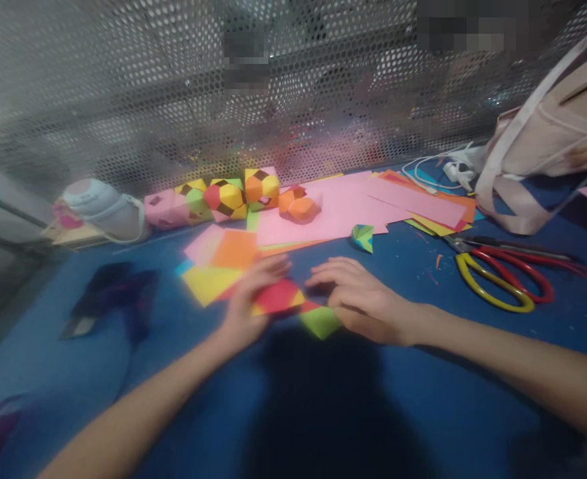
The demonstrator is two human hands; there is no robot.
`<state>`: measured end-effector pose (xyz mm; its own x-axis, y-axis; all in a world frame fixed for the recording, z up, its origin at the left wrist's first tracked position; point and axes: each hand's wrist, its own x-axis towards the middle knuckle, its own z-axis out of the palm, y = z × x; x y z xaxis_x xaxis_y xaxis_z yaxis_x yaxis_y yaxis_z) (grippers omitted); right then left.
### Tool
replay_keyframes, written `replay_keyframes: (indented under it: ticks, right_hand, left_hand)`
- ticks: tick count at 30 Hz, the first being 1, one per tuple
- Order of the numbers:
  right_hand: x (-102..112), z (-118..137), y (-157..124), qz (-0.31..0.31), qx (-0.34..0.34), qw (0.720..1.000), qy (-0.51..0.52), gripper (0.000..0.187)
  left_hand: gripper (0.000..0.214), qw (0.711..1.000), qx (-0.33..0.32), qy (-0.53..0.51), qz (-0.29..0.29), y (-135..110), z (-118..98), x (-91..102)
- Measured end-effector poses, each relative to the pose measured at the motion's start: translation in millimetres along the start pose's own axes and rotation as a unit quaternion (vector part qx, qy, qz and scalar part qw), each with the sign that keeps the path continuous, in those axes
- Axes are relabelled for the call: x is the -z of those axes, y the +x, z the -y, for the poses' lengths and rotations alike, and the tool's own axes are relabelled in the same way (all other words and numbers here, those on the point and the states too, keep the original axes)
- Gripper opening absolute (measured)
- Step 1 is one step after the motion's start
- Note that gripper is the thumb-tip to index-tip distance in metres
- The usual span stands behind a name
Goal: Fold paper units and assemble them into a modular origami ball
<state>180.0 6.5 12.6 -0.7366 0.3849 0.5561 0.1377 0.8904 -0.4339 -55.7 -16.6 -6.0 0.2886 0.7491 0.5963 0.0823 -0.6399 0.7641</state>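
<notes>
My left hand [254, 297] is closed around a red and yellow folded paper piece [278, 297], low over the blue tabletop. A green folded paper flap [322, 322] stands out from its right side, seemingly joined by a narrow red strip. At that flap's right edge, the thumb and curled forefinger of my right hand [365, 296] come together, while the other fingers reach left above it. Their exact contact is partly hidden. Beyond my left hand lie loose squares of paper, among them an orange one [234, 249] and a yellow one [208, 283]. A small green and blue folded piece [363, 237] lies behind my right hand.
Several folded paper balls [225, 198] line the back by a perforated metal screen [198, 106]. Pink sheets [333, 206] lie beside them. Scissors with yellow and red handles [497, 283], a white cable [457, 171] and a pale bag [557, 133] are right; a white bottle [106, 206] and dark object [108, 296], left.
</notes>
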Motion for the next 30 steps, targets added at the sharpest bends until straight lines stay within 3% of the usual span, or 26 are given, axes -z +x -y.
replay_keyframes:
  ticks: [4,13,21,30]
  right_hand:
    - [-1.0,-2.7,-1.6,0.026,-0.006,1.0,-0.003,0.014]
    - [0.8,-5.5,-1.4,0.045,-0.021,0.999,0.008,0.017]
    - [2.4,-4.0,-0.1,0.032,-0.03,0.999,0.005,0.018]
    - [2.3,-3.0,0.1,0.02,-0.028,0.999,0.004,0.017]
  left_hand:
    - [0.053,0.999,-0.034,-0.021,0.025,-2.2,6.8,-1.9]
    - [0.045,0.996,-0.043,-0.043,0.07,-2.8,8.1,-4.9]
    - [0.069,0.977,0.132,-0.009,0.165,-8.0,-7.9,10.0]
    - [0.032,0.963,0.235,-0.051,0.124,0.9,-20.1,7.2]
